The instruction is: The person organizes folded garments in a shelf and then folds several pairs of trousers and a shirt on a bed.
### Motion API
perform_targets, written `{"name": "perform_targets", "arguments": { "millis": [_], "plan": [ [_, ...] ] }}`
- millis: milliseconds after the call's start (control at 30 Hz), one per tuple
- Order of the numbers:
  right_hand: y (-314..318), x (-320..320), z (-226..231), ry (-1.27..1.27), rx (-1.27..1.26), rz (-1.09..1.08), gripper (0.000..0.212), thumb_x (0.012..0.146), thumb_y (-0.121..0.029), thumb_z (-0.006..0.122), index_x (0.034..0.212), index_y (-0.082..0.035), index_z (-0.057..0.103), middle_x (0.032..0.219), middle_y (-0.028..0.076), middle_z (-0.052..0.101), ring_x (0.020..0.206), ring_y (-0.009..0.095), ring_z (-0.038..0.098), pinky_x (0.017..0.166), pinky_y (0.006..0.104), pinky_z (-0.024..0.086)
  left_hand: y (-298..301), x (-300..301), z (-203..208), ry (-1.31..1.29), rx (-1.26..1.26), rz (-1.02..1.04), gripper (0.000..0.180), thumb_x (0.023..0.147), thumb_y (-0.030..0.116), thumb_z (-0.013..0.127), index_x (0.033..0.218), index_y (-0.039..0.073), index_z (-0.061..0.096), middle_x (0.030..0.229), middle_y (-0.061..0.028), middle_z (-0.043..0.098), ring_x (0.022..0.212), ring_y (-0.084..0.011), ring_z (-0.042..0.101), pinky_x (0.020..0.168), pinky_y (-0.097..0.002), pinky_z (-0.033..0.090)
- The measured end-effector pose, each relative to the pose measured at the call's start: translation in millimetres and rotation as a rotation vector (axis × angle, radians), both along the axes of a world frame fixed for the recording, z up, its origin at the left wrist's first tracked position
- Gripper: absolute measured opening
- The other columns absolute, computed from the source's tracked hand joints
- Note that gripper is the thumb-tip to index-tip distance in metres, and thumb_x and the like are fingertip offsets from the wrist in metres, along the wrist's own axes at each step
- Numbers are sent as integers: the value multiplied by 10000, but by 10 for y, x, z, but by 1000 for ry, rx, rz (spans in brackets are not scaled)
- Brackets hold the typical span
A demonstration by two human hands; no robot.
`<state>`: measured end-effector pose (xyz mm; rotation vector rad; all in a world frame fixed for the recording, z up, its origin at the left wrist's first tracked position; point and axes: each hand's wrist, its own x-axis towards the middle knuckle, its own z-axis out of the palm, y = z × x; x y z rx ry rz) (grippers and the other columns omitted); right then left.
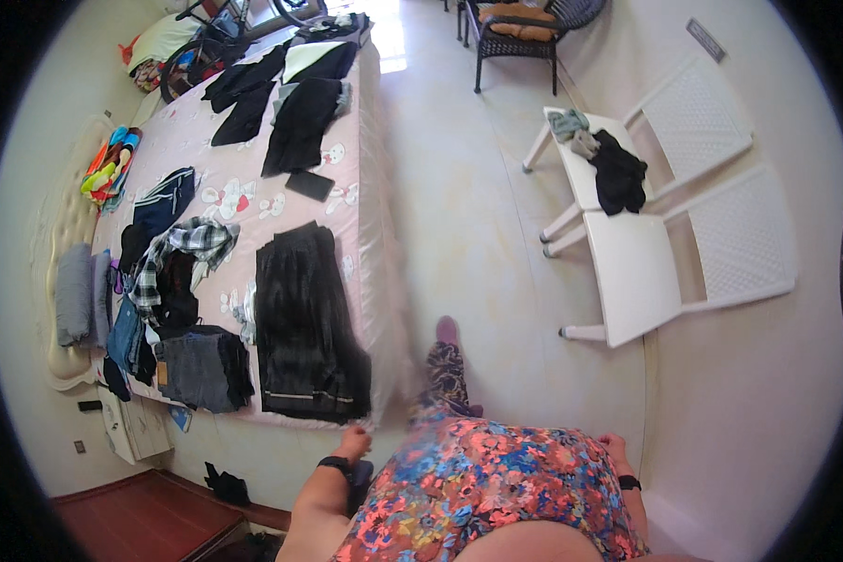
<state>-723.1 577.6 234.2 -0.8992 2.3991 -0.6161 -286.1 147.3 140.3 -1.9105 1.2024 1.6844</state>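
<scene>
My left hand (353, 442), with a dark band on the wrist, hangs just off the near corner of the bed. Its fingers are curled and nothing shows in them. Closest to it lies a pair of black trousers (304, 323), laid flat on the pink sheet (295, 201). Down at my right side is my right hand (614, 450), also with a band at the wrist. The flowered dress (515, 468) partly covers it, so its fingers are hard to make out. It touches or hangs close to the dress.
Folded grey jeans (201, 370), a plaid shirt (183, 248), more black clothes (302, 122) and a dark flat tablet-like thing (309, 185) lie on the bed. Right of the walkway stand white chairs (632, 276), one bearing dark clothing (618, 173). A wicker armchair (515, 42) stands farther off.
</scene>
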Motion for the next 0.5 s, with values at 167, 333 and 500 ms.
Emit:
{"name": "perform_targets", "arguments": {
  "millis": [167, 333, 500],
  "plan": [
    [-1111, -554, 470, -42, 203, -49, 135, 732, -241, 632, 704, -115, 594, 658, 98, 556, 622, 288, 536, 537, 418, 397, -502, -318, 156, -141, -131, -279, 194, 688, 19, 578, 879, -16, 590, 669, -121, 598, 528, -248, 581, 479, -371, 479],
    [-1446, -1204, 74, 248, 348, 389, 154, 798, -246, 575, 900, -132, 589, 793, 56, 590, 709, 231, 558, 615, 369, 435, -1458, -1100, 106, 59, -130, 13, 261, 682, -6, 567, 943, -21, 575, 655, -125, 589, 491, -229, 555, 463, -343, 457],
    [-2188, -1789, 38, -268, 37, 76, 203, 851, -283, 519, 900, -94, 574, 829, 58, 590, 744, 186, 561, 647, 357, 463, -2223, -1765, -248, 268, -343, 167, 334, 706, 14, 574, 1034, -23, 524, 725, -118, 600, 554, -199, 583, 473, -326, 455]
  ]
}}
